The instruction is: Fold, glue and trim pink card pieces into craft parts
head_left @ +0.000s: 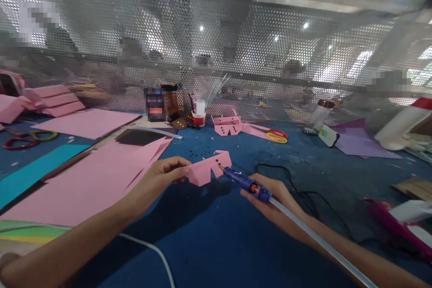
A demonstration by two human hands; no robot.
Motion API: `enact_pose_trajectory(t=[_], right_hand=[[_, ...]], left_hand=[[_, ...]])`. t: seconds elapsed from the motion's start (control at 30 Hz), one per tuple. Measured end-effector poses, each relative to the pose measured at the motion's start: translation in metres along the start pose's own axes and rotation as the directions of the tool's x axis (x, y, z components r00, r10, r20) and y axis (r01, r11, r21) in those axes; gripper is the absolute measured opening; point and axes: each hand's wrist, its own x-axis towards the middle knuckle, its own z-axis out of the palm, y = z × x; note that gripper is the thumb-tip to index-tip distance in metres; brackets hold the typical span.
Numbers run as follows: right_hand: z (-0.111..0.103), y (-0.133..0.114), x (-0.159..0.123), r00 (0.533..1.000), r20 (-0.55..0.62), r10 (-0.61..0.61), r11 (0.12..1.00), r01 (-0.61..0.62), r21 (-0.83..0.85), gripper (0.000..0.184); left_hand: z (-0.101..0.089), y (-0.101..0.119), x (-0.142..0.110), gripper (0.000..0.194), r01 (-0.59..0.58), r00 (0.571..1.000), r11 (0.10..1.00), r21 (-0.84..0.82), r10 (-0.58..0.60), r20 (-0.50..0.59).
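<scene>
Pinched by its left end, a folded pink paper piece (201, 172) with a notch in its lower edge is in my left hand (170, 170). Small black squares dot its right part. My right hand (270, 191) is wrapped round a blue hot glue gun (241, 179), and a long clear glue stick (313, 236) trails from its back end. The nozzle is at the paper's right part, by the black squares; whether it touches cannot be told. Behind it on the blue table stands a similar pink paper piece (227, 126) with black squares.
Pink sheets (97, 175) and a teal strip (43, 166) lie at left, near scissors (30, 138). Yellow-red scissors (277, 136), a paper cup (198, 118) and a glass jar (317, 119) are farther back. A black cord (286, 168) runs at right. A perforated metal screen (249, 54) closes the back.
</scene>
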Motion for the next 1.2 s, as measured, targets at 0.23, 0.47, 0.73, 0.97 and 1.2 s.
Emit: enact_pose_trajectory(t=[0.23, 0.47, 0.73, 0.97, 1.2], right_hand=[[0.0019, 0.0062, 0.001, 0.999, -0.017, -0.033, 0.999, 0.033, -0.031, 0.016], [0.0006, 0.0026, 0.0014, 0.999, -0.021, -0.038, 0.999, 0.038, -0.023, 0.016], [0.0001, 0.0029, 0.0009, 0.999, -0.022, -0.035, 0.999, 0.035, -0.023, 0.016], [-0.0005, 0.0006, -0.0019, 0.995, -0.016, 0.102, 0.991, -0.1, 0.091, 0.022], [0.0017, 0.0072, -0.0042, 0.988, -0.023, 0.15, 0.974, -0.144, 0.177, 0.025]], left_hand=[[-0.0004, 0.001, -0.0009, 0.013, -0.004, 1.0, 1.0, -0.002, 0.004, -0.007], [-0.0011, -0.0005, 0.0008, 0.013, -0.014, 1.0, 1.0, 0.008, 0.014, -0.002], [-0.0006, 0.0007, 0.0003, 0.014, -0.01, 1.0, 1.0, 0.005, 0.01, -0.009], [-0.0008, 0.0014, -0.0011, 0.017, -0.007, 1.0, 1.0, -0.011, 0.007, -0.014], [-0.0009, 0.0013, -0.0002, 0.017, -0.015, 1.0, 1.0, -0.024, 0.015, -0.004]])
